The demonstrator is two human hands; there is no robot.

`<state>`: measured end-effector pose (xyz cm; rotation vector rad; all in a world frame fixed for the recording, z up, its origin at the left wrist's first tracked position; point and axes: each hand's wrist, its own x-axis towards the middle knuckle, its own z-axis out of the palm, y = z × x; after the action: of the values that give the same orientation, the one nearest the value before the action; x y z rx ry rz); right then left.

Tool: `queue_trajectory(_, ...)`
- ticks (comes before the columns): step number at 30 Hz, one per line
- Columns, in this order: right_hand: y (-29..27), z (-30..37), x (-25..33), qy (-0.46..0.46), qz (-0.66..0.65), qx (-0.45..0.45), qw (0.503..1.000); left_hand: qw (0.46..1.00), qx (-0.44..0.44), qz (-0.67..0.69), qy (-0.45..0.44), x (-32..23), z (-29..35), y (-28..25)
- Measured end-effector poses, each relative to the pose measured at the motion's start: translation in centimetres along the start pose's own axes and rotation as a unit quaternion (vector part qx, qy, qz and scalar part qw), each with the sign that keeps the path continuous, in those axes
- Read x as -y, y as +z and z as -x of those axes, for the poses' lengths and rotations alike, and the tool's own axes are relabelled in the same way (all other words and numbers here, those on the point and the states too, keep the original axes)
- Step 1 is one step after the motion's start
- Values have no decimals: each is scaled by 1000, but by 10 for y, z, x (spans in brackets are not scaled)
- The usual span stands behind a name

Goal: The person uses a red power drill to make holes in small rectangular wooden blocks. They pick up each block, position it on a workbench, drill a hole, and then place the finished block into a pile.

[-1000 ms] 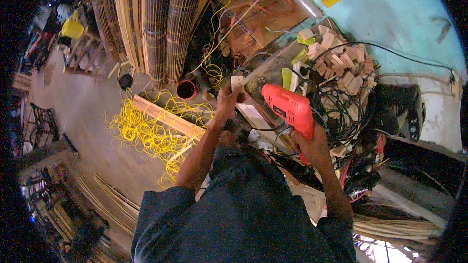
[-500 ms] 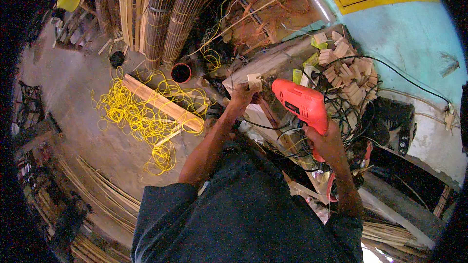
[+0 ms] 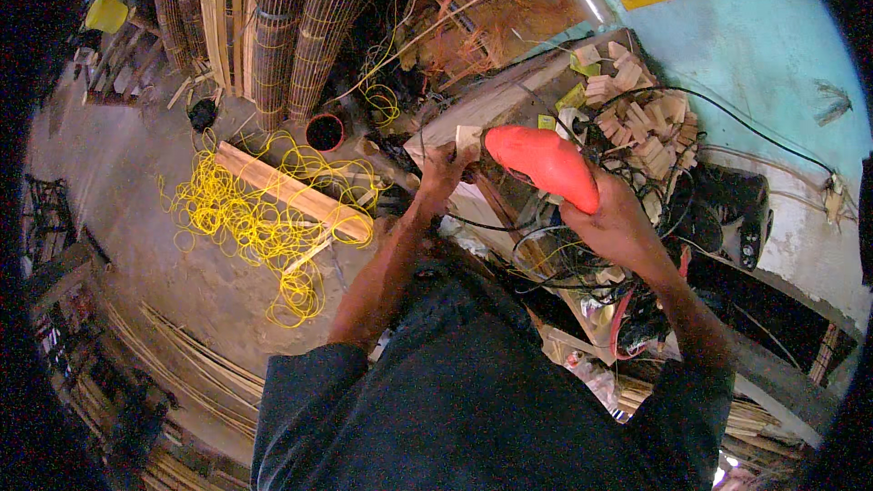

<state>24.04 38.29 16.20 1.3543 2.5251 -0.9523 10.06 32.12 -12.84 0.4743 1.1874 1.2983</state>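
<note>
A red power drill (image 3: 541, 159) is gripped in my right hand (image 3: 609, 218), its front end pointing left toward a small pale wooden block (image 3: 467, 138). My left hand (image 3: 443, 173) pinches that block, close to the near left corner of a wooden bench (image 3: 473, 109). The drill's body hides its tip, so I cannot tell whether it touches the wood. Beyond the drill, many small cut wooden blocks (image 3: 647, 123) lie heaped on the bench, with tangled black cables (image 3: 627, 255) beside my right hand.
A tangle of yellow cord (image 3: 236, 200) lies on the floor at left around a wooden plank (image 3: 291, 191). Rolled slatted blinds (image 3: 318, 27) stand upright behind. A dark round pot (image 3: 326, 133) sits near them. A turquoise wall (image 3: 737, 64) bounds the right.
My right hand has rolled the drill over and brought its front end left, closer to the block. My right elbow has swung outward. The view has shifted slightly.
</note>
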Motion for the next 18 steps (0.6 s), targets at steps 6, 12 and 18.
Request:
queue_trajectory(6, 21, -19, -18, -40, -73, -5, 996, 999, -5, 47, 13, 2, 7, 4)
queue_trajectory(12, 19, -16, -10, 18, -127, 21, 992, 1000, -19, 5, 5, -3, 8, 5)
queue_trajectory(18, -4, 9, 1, 45, -137, 15, 989, 1000, -21, 10, 15, -7, 6, 5)
